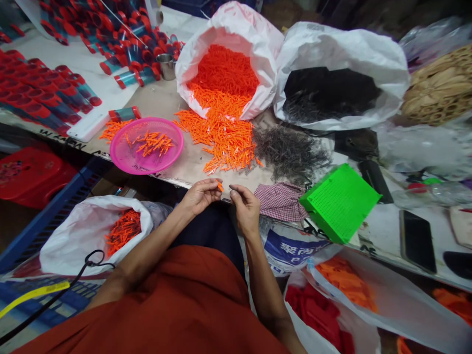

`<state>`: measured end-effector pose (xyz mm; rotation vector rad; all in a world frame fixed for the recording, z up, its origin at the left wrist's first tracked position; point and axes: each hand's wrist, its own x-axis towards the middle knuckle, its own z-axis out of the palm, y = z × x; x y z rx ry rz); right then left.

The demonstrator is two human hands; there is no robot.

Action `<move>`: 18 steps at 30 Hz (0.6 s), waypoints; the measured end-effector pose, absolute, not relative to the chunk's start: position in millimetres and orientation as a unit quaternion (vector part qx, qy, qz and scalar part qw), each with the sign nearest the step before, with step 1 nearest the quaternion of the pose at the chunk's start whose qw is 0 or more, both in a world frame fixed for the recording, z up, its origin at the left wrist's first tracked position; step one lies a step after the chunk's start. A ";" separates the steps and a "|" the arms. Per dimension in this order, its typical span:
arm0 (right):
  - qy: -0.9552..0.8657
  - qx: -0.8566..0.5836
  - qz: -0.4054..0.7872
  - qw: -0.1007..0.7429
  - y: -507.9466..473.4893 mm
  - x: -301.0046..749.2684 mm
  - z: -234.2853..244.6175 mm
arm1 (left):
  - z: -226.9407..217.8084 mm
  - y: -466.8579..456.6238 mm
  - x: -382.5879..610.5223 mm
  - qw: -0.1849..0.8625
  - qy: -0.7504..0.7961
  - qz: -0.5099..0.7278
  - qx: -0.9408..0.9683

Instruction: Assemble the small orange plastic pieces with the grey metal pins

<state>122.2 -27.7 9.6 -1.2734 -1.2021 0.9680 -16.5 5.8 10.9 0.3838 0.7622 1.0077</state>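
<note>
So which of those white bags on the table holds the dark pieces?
The white plastic bag on the right of the table: it alone holds dark grey pieces. The white bag beside it holds bright orange pieces.

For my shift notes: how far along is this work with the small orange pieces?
Done-looking: rows of red-capped tubes far left. In hand: the left hand pinches one orange piece; the right hand is close beside it. Remaining: a white sack of orange pieces, and a heap of dark thin pieces.
</note>
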 end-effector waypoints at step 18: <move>-0.609 -0.518 0.384 0.461 -24.8 130.3 19.1 | 16.2 -1.8 -14.9 0.740 0.387 0.461 0.301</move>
